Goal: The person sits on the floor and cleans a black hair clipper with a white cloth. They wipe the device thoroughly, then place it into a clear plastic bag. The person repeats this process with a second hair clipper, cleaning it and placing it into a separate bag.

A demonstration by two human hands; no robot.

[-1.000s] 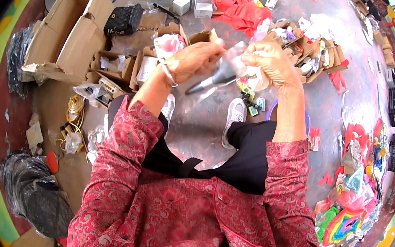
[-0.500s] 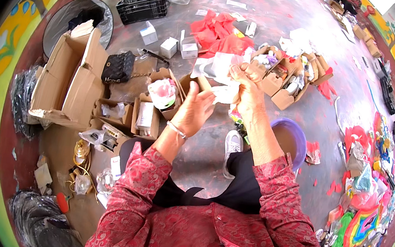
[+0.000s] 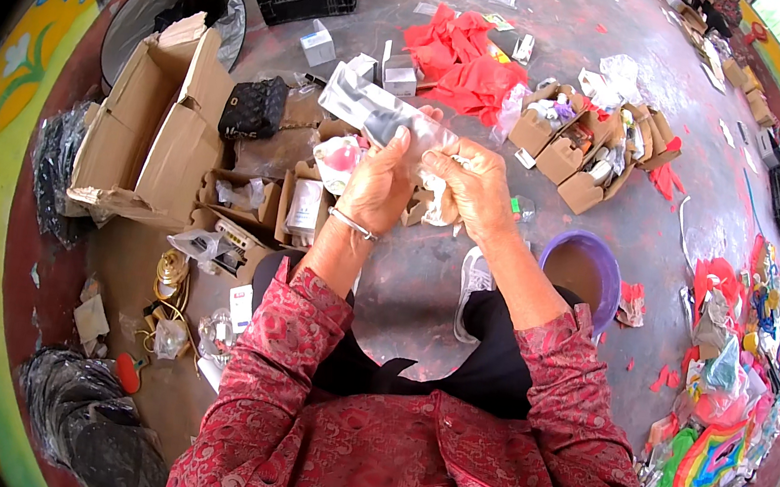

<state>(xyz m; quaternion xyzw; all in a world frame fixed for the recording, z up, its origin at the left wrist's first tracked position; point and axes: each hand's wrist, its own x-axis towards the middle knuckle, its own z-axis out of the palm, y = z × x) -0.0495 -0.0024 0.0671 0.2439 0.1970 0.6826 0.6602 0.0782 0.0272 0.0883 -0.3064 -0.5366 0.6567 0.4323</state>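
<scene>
Left grip [image 3: 378,185] beside curled right grip [image 3: 478,186]

Your clear bag [image 3: 349,96] looks like glossy plastic, your bracelet [image 3: 353,225] like shiny metal, the basin [image 3: 609,286] like smooth plastic, the large box [image 3: 177,129] like matt cardboard.

Clear plastic bag [image 3: 344,94], upper ctr of frame, wrinkled, slanting upper L to lower R; dk grey item [image 3: 387,125] inside, kind unclear. White wad [image 3: 437,206], crumpled, just below bag's R end; cloth or paper, can't tell.
</scene>
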